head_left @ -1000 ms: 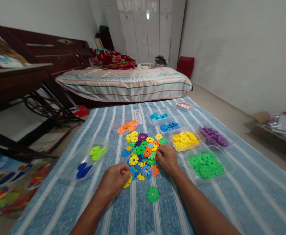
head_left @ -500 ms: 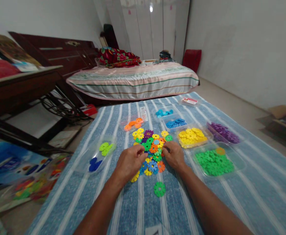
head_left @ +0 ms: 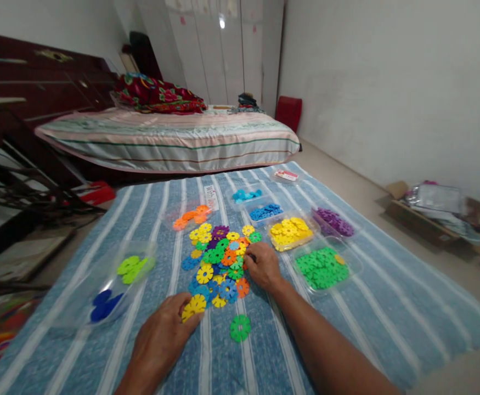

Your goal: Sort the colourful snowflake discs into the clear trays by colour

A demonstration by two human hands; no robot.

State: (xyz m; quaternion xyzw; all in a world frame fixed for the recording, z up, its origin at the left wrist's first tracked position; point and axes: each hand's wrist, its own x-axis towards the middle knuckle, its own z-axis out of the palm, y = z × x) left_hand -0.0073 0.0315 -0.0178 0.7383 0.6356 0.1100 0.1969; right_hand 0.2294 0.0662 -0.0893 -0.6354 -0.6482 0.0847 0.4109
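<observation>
A mixed pile of snowflake-shaped plastic discs [head_left: 228,257] in yellow, green, orange, blue and purple lies on the striped cloth. My left hand [head_left: 161,334], at the pile's near left edge, has thumb and fingers closed around a yellow disc [head_left: 193,308]. At the right edge of the pile is my right hand [head_left: 265,267], its fingertips pinched together; whatever is between them is hidden. A single green disc [head_left: 240,328] rests apart, nearer to me.
Clear tubs at the right hold green discs [head_left: 322,267], yellow discs [head_left: 290,233], purple discs [head_left: 334,220] and blue discs [head_left: 265,212]. Light blue discs [head_left: 247,195] and orange discs [head_left: 191,216] sit farther back. A left tub [head_left: 77,285] has lime and dark blue discs.
My left hand has moved from the middle of the pile toward me and left, and now grips a yellow disc. My right hand stays at the pile's right edge. The view has turned right.
</observation>
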